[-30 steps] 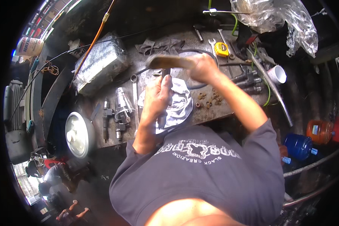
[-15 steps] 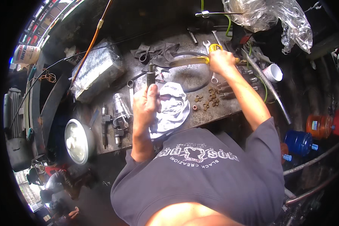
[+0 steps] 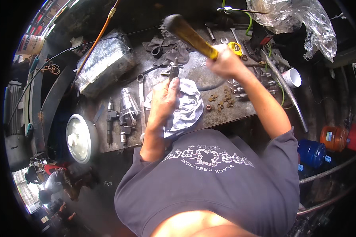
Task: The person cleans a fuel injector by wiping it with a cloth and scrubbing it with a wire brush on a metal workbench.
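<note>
My left hand (image 3: 165, 98) is wrapped round a metal fuel injector (image 3: 173, 72), its slim tip pointing toward the far side of the bench. A crumpled white cloth (image 3: 190, 106) lies below and beside that hand. Raised over the bench, my right hand (image 3: 226, 64) grips a yellow-handled tool (image 3: 192, 36). This tool slants up to the far left and ends in a dark, rounded head. Motion blur hides whether the head is bristle or solid. Just beyond my right hand sits a yellow tape measure (image 3: 235, 48).
Brass-coloured clips (image 3: 226, 97) and several injectors (image 3: 261, 89) lie right on the metal bench (image 3: 217, 114). A ring spanner (image 3: 141, 93), another injector (image 3: 110, 122) and a wrapped box (image 3: 105, 65) are at left. A long pipe (image 3: 286, 91) crosses the right edge; a white lidded pot (image 3: 79, 138) stands left.
My right hand has swung the yellow-handled tool up from low over the bench, and its head is now farther away. My left hand still holds the injector; the view has shifted slightly.
</note>
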